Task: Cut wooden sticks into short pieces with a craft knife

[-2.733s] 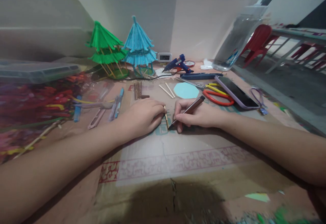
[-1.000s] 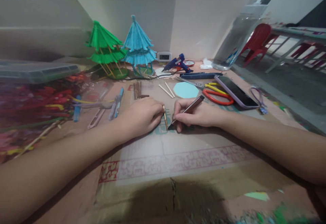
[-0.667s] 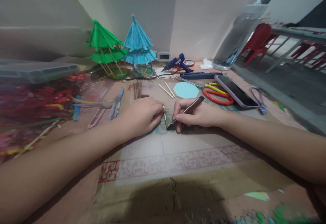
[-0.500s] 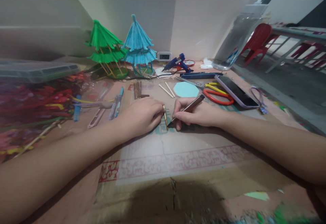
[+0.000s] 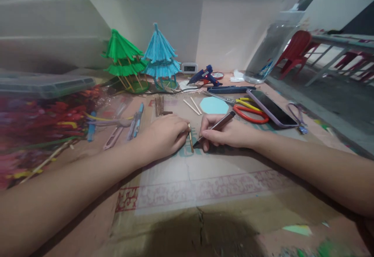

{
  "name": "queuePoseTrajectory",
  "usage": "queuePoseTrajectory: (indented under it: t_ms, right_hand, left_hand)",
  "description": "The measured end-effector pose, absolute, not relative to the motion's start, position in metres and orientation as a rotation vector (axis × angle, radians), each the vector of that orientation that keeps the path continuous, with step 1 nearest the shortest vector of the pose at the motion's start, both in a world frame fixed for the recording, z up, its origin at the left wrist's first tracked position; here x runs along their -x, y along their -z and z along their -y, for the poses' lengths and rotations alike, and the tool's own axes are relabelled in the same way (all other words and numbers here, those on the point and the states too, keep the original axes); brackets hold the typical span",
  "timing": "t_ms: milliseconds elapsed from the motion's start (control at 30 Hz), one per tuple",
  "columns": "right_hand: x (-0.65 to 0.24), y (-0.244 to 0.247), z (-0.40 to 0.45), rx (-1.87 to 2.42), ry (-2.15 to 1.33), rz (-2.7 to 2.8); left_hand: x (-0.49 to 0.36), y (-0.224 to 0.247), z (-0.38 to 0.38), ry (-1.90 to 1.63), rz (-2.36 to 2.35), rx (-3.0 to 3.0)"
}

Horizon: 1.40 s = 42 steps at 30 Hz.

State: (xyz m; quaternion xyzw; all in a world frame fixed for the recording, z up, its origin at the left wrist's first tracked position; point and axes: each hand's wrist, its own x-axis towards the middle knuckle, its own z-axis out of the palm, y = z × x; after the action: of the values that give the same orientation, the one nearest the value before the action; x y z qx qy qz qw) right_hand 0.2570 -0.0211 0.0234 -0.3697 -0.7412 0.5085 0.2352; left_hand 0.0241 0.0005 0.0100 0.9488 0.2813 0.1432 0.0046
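Note:
My left hand (image 5: 169, 132) rests on the mat and pinches a short thin wooden stick (image 5: 191, 140) by its far end. The near part of that stick is stained brown, its top pale. In my right hand (image 5: 222, 132) is a brown marker pen (image 5: 219, 122), its dark tip against or very near the stick's lower end. Just beyond my left hand lie several brown-coloured sticks (image 5: 159, 105) in a bundle, with one more lying crosswise. Two plain pale sticks (image 5: 192, 106) lie beside a light blue octagon (image 5: 214, 105).
Behind stand a green tiered model (image 5: 124, 60), a blue one (image 5: 162, 60), a small clock (image 5: 189, 68) and a glue gun (image 5: 204, 75). Scissors (image 5: 251, 113) and a phone (image 5: 271, 109) lie right. Red craft pieces (image 5: 58, 120) and pens (image 5: 138, 120) are left.
The whole view has shifted slightly, so things appear a little lower. Both hands keep the same grip, with the marker tip still at the stick's lower end.

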Motion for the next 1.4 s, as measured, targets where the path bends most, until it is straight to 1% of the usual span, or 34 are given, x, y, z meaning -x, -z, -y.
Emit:
queuePoseTrajectory:
  t_ms: [100, 267, 400, 567, 900, 1133, 1400]
  right_hand:
    - [-0.257, -0.025, 0.0216, 0.985, -1.445, 2.069]
    - [-0.2563, -0.0265, 0.0225, 1.081, -1.35, 2.068]
    - [-0.255, -0.027, 0.024, 1.079, -1.394, 2.09]
    - [-0.2539, -0.0268, 0.0237, 1.117, -1.339, 2.01]
    - [-0.2546, -0.0298, 0.025, 1.071, -1.358, 1.912]
    - [-0.2535, -0.0297, 0.0266, 1.058, -1.44, 1.91]
    - [-0.249, -0.03, 0.0228, 1.206, -1.224, 1.881]
  left_hand:
    - [-0.0251, -0.0103, 0.0006, -0.453, -0.868, -2.971]
    - [-0.0255, -0.0101, 0.0012, -0.468, -0.872, -2.991]
    - [-0.0255, -0.0107, 0.0018, -0.429, -0.896, -2.995]
    - [-0.026, -0.0106, 0.0025, -0.481, -0.864, -2.968]
    - [-0.0239, -0.0062, -0.0007, -0.476, -0.868, -2.97]
    - [-0.0237, -0.0069, -0.0007, -0.481, -0.87, -2.947]
    - [-0.0234, -0.0057, -0.0018, -0.493, -0.859, -2.971]
